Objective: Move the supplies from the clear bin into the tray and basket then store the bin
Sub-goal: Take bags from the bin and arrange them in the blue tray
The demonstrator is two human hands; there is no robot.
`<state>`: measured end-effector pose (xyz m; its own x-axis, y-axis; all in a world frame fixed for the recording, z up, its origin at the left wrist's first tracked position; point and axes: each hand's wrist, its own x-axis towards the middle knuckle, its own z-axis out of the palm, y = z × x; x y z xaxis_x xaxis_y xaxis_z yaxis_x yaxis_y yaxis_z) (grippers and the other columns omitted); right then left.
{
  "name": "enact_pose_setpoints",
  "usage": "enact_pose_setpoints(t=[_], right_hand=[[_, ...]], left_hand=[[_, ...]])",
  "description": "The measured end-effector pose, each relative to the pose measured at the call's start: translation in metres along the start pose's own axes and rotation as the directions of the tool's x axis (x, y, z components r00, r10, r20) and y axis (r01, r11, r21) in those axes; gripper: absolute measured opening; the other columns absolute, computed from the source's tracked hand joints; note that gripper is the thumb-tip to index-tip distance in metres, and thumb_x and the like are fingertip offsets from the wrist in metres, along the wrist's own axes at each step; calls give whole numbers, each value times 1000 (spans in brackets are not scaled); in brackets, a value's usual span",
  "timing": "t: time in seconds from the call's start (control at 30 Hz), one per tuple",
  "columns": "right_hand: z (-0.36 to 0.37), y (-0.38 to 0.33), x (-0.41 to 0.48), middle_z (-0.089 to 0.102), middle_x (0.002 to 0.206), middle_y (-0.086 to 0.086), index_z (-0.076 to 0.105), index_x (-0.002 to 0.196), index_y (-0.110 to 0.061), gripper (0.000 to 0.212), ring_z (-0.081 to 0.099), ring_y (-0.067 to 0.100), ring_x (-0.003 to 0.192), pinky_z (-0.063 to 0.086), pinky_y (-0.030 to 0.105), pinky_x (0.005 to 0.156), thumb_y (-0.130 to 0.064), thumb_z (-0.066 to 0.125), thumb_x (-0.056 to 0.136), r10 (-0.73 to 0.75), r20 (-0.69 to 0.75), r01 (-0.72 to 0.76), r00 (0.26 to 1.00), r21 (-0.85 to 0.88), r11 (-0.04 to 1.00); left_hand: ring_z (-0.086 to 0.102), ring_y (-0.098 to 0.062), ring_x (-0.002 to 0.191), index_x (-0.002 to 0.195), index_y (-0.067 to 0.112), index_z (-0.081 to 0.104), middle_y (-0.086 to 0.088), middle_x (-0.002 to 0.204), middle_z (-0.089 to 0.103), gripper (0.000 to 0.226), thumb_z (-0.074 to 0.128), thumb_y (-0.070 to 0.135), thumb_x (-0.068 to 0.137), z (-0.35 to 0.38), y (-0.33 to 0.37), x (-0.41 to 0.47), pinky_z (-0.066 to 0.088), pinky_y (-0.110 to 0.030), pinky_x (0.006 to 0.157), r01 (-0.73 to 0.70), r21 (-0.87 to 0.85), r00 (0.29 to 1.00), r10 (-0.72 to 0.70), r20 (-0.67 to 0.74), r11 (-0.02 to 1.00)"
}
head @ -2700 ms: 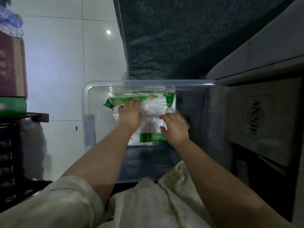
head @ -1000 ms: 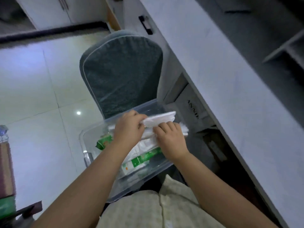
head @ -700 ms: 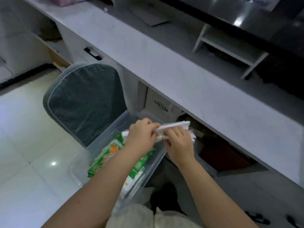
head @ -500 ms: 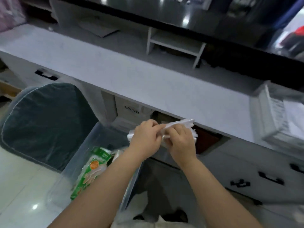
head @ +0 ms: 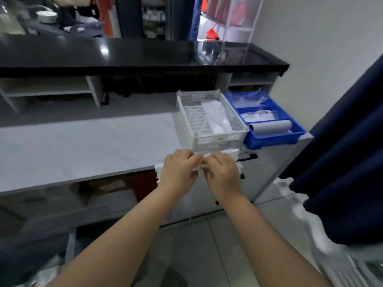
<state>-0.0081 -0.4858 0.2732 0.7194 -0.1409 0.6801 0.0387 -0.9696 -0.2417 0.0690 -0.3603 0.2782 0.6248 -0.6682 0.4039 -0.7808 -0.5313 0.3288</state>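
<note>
My left hand (head: 179,168) and my right hand (head: 222,172) together grip a flat white plastic packet (head: 230,152), held level in front of the counter edge. Most of the packet is hidden by my fingers. Just beyond it stands a white slotted basket (head: 215,139) with white packets inside. To its right sits a blue tray (head: 275,137) with dividers, holding clear bags and a grey roll (head: 271,126). The clear bin shows only as a blurred edge (head: 69,247) at the lower left.
A pale counter (head: 83,146) runs to the left, with a black upper ledge (head: 145,56) behind it. White drawers with black handles (head: 247,157) sit below the basket. A dark blue curtain (head: 348,162) hangs at the right. Tiled floor lies below.
Both hands lifted the white packet out of the clear bin and carried it right and up to the counter edge by the basket. The view swung from the bin to the counter.
</note>
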Motion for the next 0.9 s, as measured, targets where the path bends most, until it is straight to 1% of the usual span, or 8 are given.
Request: enact_pose_setpoints(t=[0.1, 0.2, 0.27, 0.37, 0.5, 0.63, 0.8, 0.9], right_hand=[[-36, 67, 2, 66, 82, 11, 68, 84, -6, 14, 60, 32, 75, 48, 41, 68, -10, 55, 84, -47, -70, 41, 996, -87, 995], [-64, 131, 5, 67, 90, 12, 69, 91, -7, 15, 57, 28, 86, 50, 41, 75, -8, 58, 81, -79, -112, 60, 991, -165, 985], [-76, 170, 7, 68, 95, 13, 70, 95, -7, 19, 55, 28, 91, 50, 42, 78, -4, 64, 77, -44, -124, 20, 991, -190, 982], [-85, 224, 14, 66, 101, 14, 68, 100, -7, 30, 59, 34, 91, 50, 43, 81, -1, 74, 72, 36, -81, -52, 996, -204, 978], [-78, 278, 40, 65, 101, 10, 66, 100, -10, 31, 54, 27, 95, 48, 42, 81, -2, 74, 72, 105, -18, -107, 994, -157, 982], [-47, 314, 77, 63, 101, 5, 63, 101, -14, 29, 56, 24, 92, 47, 39, 84, -7, 73, 75, 148, 94, -135, 985, -136, 982], [-5, 354, 127, 63, 98, 6, 65, 99, -12, 29, 57, 28, 88, 49, 41, 77, -3, 73, 73, 181, 240, -146, 954, -156, 977], [13, 385, 152, 65, 94, 7, 67, 96, -11, 27, 59, 30, 86, 49, 43, 75, -1, 74, 71, 182, 264, -141, 947, -167, 976]], left_hand=[[59, -33, 87, 109, 14, 67, -8, 98, 66, 44, 70, 6, 66, 33, 48, 47, 47, -41, 69, -63, -28, 998, 63, -7, 998], [58, -34, 92, 113, 12, 66, -11, 101, 66, 45, 68, 6, 69, 62, 81, 91, 47, -45, 74, -55, -23, 998, 54, -44, 998], [57, -35, 93, 115, 12, 66, -12, 102, 66, 45, 67, 5, 71, 76, 94, 117, 46, -45, 74, -10, -12, 998, 9, -59, 1000], [56, -34, 91, 114, 14, 67, -11, 100, 65, 43, 67, 6, 72, 91, 99, 151, 41, -41, 71, 59, 11, 996, -58, -66, 998], [55, -31, 88, 113, 17, 67, -8, 97, 65, 39, 65, 10, 75, 107, 85, 201, 43, -40, 69, 120, 39, 991, -118, -68, 992], [55, -29, 85, 112, 18, 67, -5, 94, 65, 37, 65, 10, 76, 125, 62, 264, 45, -39, 68, 129, 34, 987, -125, -97, 991], [54, -29, 94, 116, 20, 65, -4, 102, 64, 37, 62, 13, 80, 149, 37, 344, 47, -42, 72, 138, -1, 989, -138, -48, 990], [54, -29, 94, 117, 22, 64, -4, 102, 64, 38, 62, 14, 80, 165, 27, 386, 44, -38, 70, 132, -20, 990, -133, -50, 991]])
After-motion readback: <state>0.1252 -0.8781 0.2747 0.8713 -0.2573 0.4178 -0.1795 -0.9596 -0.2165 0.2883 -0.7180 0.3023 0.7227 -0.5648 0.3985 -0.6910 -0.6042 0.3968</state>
